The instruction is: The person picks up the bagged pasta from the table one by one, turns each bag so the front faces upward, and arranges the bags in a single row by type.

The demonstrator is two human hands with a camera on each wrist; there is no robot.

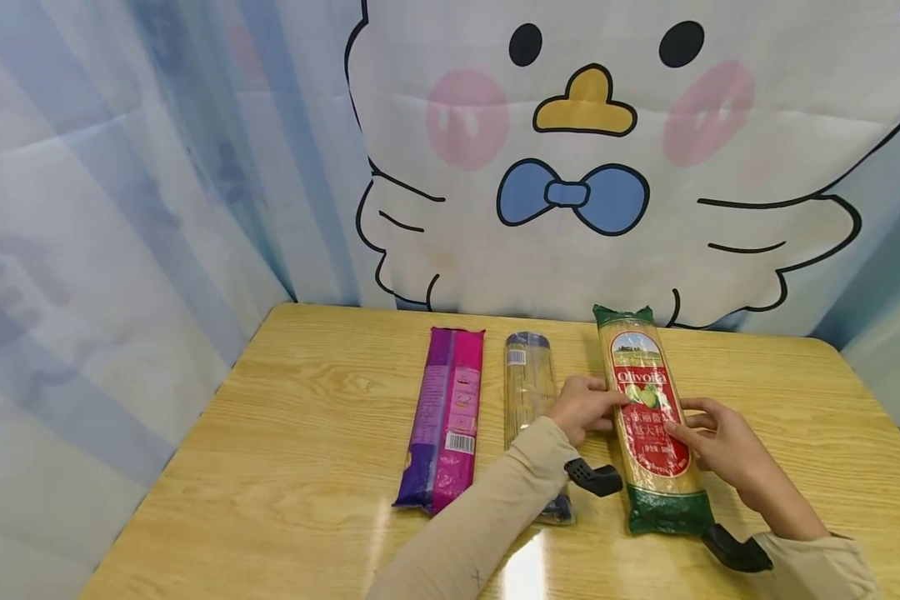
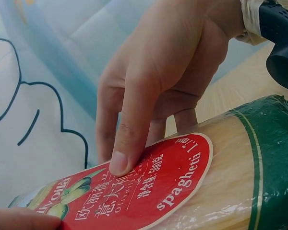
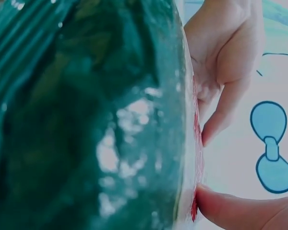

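A long packet of spaghetti [image 1: 648, 417], with green ends and a red label, lies between both hands on the right part of the table. My left hand [image 1: 585, 408] grips its left edge, thumb over the label. From the other side my right hand [image 1: 727, 442] holds the right edge, thumb on the red print lower down. In the left wrist view the right hand [image 2: 153, 72] reaches over the packet [image 2: 177, 191], its other fingertips hidden behind it. The packet's green end [image 3: 96, 120] fills much of the right wrist view, with the right thumb [image 3: 245, 211] pressing the label side.
Left of the spaghetti lies a clear packet of noodles [image 1: 525, 383] with dark blue ends, partly covered by the left forearm. Farther left is a purple and pink packet [image 1: 442, 417]. A printed curtain [image 1: 570, 275] hangs behind the wooden table [image 1: 285, 442].
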